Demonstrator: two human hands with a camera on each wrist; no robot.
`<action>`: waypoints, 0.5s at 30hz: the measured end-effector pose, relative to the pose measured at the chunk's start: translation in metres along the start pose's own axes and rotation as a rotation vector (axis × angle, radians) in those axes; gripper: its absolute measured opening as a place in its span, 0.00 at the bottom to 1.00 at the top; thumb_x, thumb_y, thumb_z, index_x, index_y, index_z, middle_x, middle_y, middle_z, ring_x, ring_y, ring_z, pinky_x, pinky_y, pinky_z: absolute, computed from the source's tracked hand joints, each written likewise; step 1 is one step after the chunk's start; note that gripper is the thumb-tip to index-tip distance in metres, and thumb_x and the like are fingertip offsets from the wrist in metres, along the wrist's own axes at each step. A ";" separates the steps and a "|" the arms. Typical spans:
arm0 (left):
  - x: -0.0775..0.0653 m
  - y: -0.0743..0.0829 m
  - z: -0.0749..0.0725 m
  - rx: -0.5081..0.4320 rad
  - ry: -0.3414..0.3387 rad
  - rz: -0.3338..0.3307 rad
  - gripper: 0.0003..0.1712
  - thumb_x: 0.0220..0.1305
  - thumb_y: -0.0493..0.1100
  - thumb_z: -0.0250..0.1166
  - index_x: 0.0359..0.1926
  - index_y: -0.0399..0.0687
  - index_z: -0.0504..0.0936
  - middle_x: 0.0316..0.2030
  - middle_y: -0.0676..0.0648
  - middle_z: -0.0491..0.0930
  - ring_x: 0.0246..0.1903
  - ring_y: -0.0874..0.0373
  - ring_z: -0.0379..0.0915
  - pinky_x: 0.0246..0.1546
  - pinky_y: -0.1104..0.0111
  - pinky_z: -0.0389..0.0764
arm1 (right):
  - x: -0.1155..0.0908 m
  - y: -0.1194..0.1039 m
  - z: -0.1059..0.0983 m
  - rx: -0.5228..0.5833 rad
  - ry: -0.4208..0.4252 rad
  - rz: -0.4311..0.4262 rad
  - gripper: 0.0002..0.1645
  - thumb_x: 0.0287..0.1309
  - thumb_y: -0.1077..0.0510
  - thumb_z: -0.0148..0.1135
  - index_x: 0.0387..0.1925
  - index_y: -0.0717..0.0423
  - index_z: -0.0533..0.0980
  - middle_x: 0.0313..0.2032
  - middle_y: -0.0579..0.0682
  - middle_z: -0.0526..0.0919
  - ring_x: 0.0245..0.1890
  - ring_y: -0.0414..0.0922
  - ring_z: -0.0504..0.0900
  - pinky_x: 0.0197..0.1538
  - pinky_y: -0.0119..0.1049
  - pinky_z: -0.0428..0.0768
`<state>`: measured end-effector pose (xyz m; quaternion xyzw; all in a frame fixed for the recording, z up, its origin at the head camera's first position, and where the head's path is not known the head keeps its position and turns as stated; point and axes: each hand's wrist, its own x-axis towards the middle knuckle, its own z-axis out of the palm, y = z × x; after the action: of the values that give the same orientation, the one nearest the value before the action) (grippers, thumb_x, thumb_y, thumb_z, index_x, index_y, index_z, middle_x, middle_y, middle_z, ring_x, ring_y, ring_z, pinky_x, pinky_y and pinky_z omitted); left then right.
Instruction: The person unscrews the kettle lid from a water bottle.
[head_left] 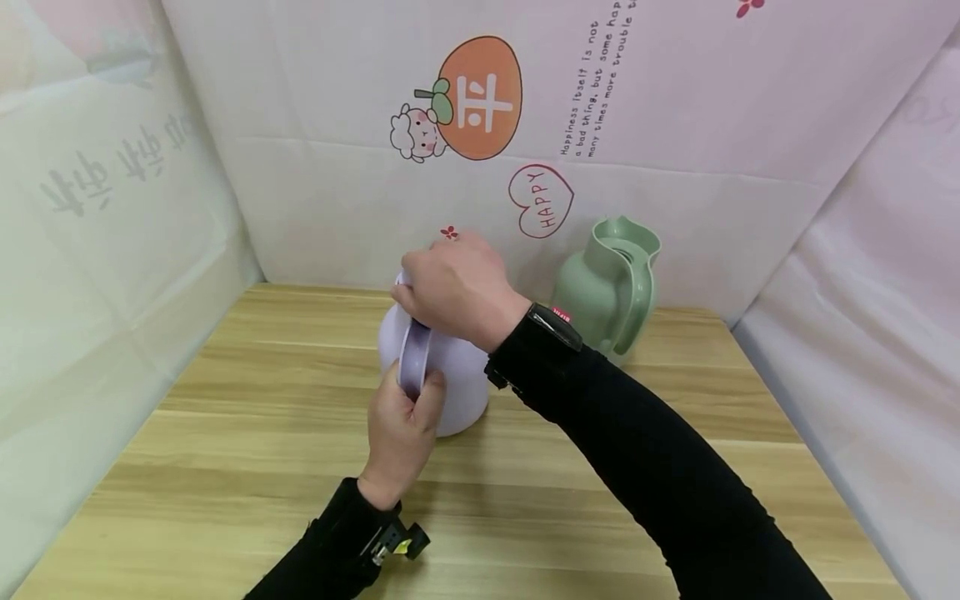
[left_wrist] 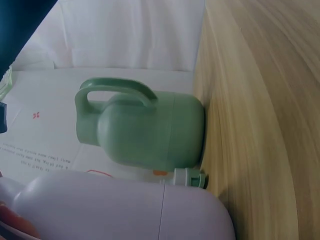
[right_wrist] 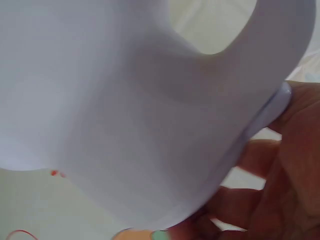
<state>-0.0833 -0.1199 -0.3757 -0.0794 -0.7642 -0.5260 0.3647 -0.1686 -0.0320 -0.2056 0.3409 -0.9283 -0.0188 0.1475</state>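
Observation:
A lavender thermos jug (head_left: 463, 387) stands upright on the wooden table, its handle towards me. My left hand (head_left: 401, 437) grips the handle (head_left: 413, 360), thumb along its side. Over the jug's mouth, my right hand (head_left: 467, 287) has its fingers curled at the top. In the right wrist view these fingers (right_wrist: 235, 205) are at the jug's rim (right_wrist: 200, 200); what lies under the palm is hidden. To the right stands a green thermos jug (head_left: 588, 292), handle facing me. The left wrist view shows a small white-and-green stopper (left_wrist: 186, 178) on the table behind the lavender jug.
Pale printed cloth (head_left: 330, 200) hangs behind the table (head_left: 262, 442), with more cloth along the left and right sides. The green jug is close to the table's back edge, near my right forearm (head_left: 637, 442).

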 end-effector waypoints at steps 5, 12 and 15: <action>0.002 -0.002 0.000 0.023 0.037 0.024 0.12 0.71 0.39 0.60 0.30 0.43 0.71 0.21 0.52 0.61 0.20 0.64 0.56 0.20 0.70 0.60 | 0.003 -0.002 -0.003 -0.025 0.029 -0.025 0.22 0.71 0.48 0.54 0.20 0.51 0.71 0.17 0.45 0.67 0.21 0.45 0.74 0.31 0.40 0.71; 0.001 -0.003 0.002 0.044 0.068 0.011 0.10 0.71 0.39 0.60 0.32 0.41 0.71 0.22 0.52 0.61 0.20 0.63 0.56 0.19 0.70 0.60 | 0.004 -0.003 -0.006 0.083 -0.089 0.095 0.18 0.70 0.44 0.54 0.26 0.47 0.73 0.20 0.45 0.72 0.24 0.45 0.75 0.24 0.40 0.67; 0.001 -0.002 0.002 0.042 0.066 -0.017 0.10 0.71 0.39 0.60 0.32 0.41 0.71 0.22 0.52 0.61 0.19 0.63 0.56 0.19 0.69 0.61 | 0.002 -0.003 -0.009 0.105 -0.146 0.144 0.14 0.70 0.40 0.54 0.36 0.43 0.78 0.22 0.45 0.75 0.27 0.46 0.77 0.23 0.40 0.68</action>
<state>-0.0859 -0.1191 -0.3771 -0.0478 -0.7634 -0.5152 0.3866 -0.1653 -0.0350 -0.1972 0.2785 -0.9583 0.0160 0.0624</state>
